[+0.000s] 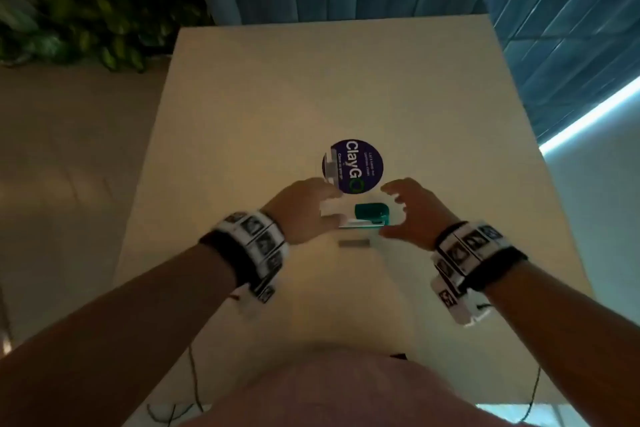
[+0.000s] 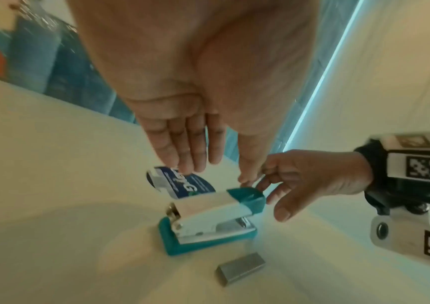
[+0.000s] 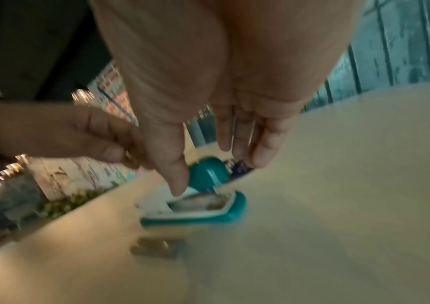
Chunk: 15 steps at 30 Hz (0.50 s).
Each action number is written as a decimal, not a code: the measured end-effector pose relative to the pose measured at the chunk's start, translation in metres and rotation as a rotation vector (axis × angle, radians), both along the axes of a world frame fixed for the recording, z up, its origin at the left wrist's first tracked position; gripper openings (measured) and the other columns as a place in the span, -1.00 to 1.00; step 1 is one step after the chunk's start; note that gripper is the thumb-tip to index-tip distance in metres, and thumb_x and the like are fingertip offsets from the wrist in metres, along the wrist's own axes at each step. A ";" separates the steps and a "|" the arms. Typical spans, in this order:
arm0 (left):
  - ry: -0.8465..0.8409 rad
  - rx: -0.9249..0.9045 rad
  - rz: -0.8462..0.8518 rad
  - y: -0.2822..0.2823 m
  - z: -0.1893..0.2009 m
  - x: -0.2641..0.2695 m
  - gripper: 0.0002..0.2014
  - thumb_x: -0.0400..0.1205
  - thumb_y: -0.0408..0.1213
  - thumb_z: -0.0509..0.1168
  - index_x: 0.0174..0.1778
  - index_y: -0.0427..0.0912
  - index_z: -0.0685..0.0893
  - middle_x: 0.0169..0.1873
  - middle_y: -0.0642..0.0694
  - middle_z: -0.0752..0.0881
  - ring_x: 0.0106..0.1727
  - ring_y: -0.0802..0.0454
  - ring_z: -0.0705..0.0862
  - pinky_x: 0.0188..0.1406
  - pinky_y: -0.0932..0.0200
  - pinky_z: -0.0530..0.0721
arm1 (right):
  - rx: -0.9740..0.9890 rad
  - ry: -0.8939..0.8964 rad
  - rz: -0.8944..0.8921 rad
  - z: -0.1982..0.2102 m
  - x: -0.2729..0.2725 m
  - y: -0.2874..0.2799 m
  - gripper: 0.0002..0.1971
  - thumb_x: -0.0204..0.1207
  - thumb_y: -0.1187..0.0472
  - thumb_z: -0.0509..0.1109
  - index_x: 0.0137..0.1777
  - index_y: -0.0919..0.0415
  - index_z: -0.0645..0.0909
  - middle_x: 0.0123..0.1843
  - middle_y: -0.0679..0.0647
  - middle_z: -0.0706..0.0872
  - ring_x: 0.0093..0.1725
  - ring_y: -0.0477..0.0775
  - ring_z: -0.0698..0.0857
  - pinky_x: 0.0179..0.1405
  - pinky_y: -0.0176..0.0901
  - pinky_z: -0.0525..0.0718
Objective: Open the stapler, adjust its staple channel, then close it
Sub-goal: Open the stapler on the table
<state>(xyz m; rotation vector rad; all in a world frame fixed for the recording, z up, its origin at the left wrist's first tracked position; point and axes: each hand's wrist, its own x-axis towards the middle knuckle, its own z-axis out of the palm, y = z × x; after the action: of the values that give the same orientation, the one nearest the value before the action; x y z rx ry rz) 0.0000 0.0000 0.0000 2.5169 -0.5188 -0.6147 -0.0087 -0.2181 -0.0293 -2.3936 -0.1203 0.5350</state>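
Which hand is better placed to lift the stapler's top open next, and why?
Probably the right hand: its fingertips hover at the teal front tip of the stapler, the end that lifts. The left hand hangs open above the hinge end, touching nothing, suited to steadying the base.

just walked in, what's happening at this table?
A person is reaching for a small teal and white stapler on a pale table. Both the left hand and the right hand hover open on either side of it, neither gripping yet. The stapler looks closed. A strip of staples lies beside it, and a round blue sticker sits just beyond.
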 end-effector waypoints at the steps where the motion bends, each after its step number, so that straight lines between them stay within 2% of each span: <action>1: 0.016 -0.009 -0.005 -0.012 -0.006 0.007 -0.49 0.50 -0.06 0.38 0.33 -0.16 0.48 0.29 -0.19 0.60 0.27 -0.13 0.58 0.26 -0.02 0.55 | -0.001 0.024 -0.008 -0.007 0.005 0.001 -0.31 0.14 0.32 0.65 0.28 0.25 0.45 0.25 0.24 0.55 0.15 0.20 0.57 0.17 0.02 0.59; 3: 0.051 0.010 -0.038 -0.033 -0.014 0.016 -0.45 0.47 -0.08 0.40 0.35 -0.16 0.45 0.33 -0.17 0.56 0.31 -0.11 0.54 0.30 -0.06 0.56 | -0.033 0.052 -0.009 -0.014 0.010 0.003 -0.33 0.08 0.35 0.66 0.22 0.26 0.48 0.19 0.27 0.56 0.06 0.16 0.57 0.13 0.00 0.61; 4: 0.054 0.020 -0.063 -0.043 -0.017 0.018 -0.47 0.45 -0.11 0.41 0.31 -0.17 0.47 0.29 -0.18 0.57 0.29 -0.13 0.55 0.24 -0.06 0.58 | -0.050 0.059 -0.007 -0.017 0.012 0.005 -0.36 0.06 0.34 0.66 0.18 0.26 0.51 0.14 0.27 0.57 0.00 0.12 0.57 0.10 -0.03 0.62; 6: 0.056 0.028 -0.090 -0.058 -0.029 0.020 -0.63 0.40 -0.22 0.42 0.09 -0.23 0.58 0.07 -0.24 0.63 0.10 -0.21 0.61 -0.07 0.01 0.57 | -0.080 0.066 -0.012 -0.025 0.015 0.005 -0.44 0.06 0.33 0.66 0.09 0.24 0.56 0.08 0.25 0.59 -0.04 0.11 0.57 0.02 -0.05 0.61; 8: 0.046 0.044 -0.115 -0.064 -0.040 0.021 -0.75 0.38 -0.29 0.41 -0.08 -0.28 0.59 -0.08 -0.28 0.63 -0.05 -0.25 0.62 -0.20 0.05 0.50 | -0.107 0.053 -0.003 -0.026 0.017 0.005 -0.50 0.09 0.32 0.63 0.05 0.24 0.57 0.06 0.24 0.59 -0.05 0.12 0.56 -0.08 -0.12 0.51; 11: 0.027 0.031 -0.096 -0.068 -0.046 0.020 -0.76 0.41 -0.30 0.41 -0.07 -0.30 0.58 -0.08 -0.30 0.63 -0.05 -0.25 0.61 -0.17 0.03 0.53 | -0.139 0.051 0.015 -0.031 0.019 0.005 -0.51 0.11 0.29 0.62 0.06 0.23 0.58 0.05 0.23 0.60 -0.03 0.17 0.58 -0.11 -0.16 0.42; 15: 0.008 -0.008 -0.096 -0.064 -0.045 0.022 -0.76 0.41 -0.31 0.40 -0.04 -0.30 0.62 -0.07 -0.31 0.64 -0.03 -0.24 0.61 -0.13 0.03 0.52 | -0.155 0.066 0.053 -0.027 0.022 0.003 -0.50 0.12 0.24 0.64 0.09 0.21 0.60 0.06 0.23 0.63 0.06 0.22 0.60 -0.01 -0.10 0.51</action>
<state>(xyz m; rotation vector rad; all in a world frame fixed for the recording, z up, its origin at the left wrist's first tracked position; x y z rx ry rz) 0.0219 -0.0642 -0.0455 2.4923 -0.6407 -0.6571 0.0131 -0.2148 -0.0568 -2.5253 -0.1170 0.6692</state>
